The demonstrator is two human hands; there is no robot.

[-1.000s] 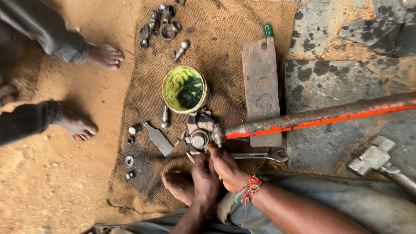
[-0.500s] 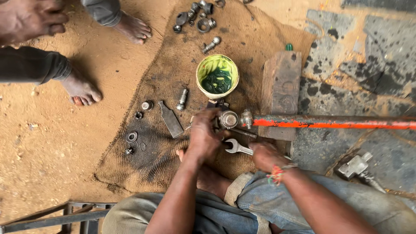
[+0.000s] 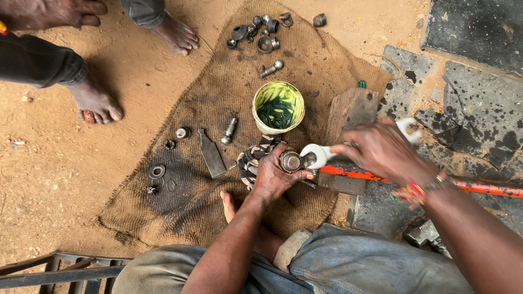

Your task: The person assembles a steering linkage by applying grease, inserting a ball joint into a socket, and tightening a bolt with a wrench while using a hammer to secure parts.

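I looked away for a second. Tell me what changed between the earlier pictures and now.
The right hand picked the spanner up off the sacking and set its jaw against the metal hub. The left hand stays gripping the hub, and the grease tub has not moved.

Left hand (image 3: 275, 174) fingers curled in grip; right hand (image 3: 381, 149) clenched, arm outstretched

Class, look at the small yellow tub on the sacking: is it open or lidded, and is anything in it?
Open: the yellow tub has no lid, and dark green grease shows inside.
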